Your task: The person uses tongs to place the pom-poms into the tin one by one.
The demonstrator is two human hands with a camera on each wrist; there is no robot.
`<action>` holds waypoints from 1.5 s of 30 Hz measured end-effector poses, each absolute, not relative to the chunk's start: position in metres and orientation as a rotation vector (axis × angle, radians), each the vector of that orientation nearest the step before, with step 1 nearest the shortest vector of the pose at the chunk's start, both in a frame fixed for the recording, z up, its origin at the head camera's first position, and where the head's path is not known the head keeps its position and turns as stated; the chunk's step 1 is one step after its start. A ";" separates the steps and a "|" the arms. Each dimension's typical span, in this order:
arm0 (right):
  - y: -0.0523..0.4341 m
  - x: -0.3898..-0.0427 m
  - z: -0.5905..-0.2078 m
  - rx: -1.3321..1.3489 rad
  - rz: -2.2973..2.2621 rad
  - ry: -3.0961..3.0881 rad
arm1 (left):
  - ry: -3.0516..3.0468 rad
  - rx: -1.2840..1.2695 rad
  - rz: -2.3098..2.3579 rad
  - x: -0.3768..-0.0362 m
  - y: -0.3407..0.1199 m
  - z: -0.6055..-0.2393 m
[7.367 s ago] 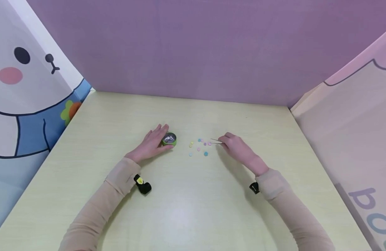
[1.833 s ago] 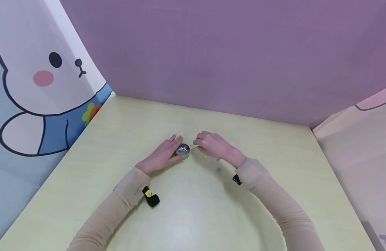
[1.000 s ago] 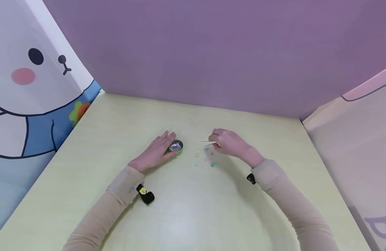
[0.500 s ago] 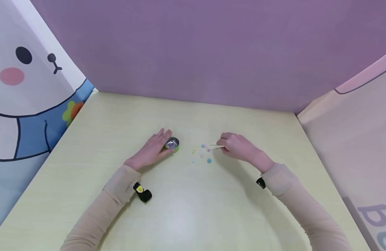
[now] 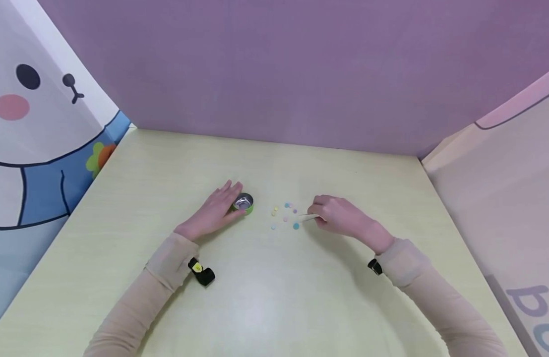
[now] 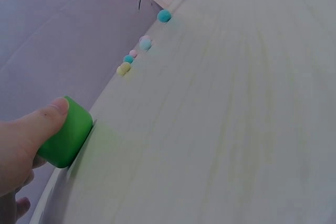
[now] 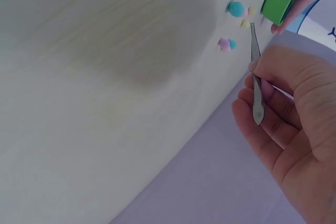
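Head view, nearest first: both beige sleeves are cut off at the bottom edge. On the pale table (image 5: 265,297) the left hand (image 5: 212,213) lies with fingers straight, thumb and fingers pressed against a small green cup (image 5: 244,203) — its inside is too small to read. Right of it, well apart, the right hand (image 5: 341,218) pinches thin metal tweezers (image 5: 307,216); their tips point at a loose scatter of tiny pastel pom-poms (image 5: 285,215) between cup and hand, just short of a teal one (image 5: 296,226)
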State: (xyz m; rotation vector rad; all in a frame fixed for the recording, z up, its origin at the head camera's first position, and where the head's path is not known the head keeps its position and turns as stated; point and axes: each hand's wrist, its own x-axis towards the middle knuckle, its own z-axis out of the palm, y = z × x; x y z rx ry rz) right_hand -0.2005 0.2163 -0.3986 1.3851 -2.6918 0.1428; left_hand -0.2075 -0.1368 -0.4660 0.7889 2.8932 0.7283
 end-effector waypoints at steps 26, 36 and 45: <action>0.211 -0.195 -0.417 1.471 0.138 -2.669 | 2.895 0.772 0.733 -0.202 -0.135 -0.464; 0.211 -0.193 -0.416 1.473 0.131 -2.688 | 2.884 0.763 0.735 -0.202 -0.133 -0.462; 0.211 -0.193 -0.417 1.459 0.124 -2.685 | 2.885 0.760 0.735 -0.202 -0.134 -0.462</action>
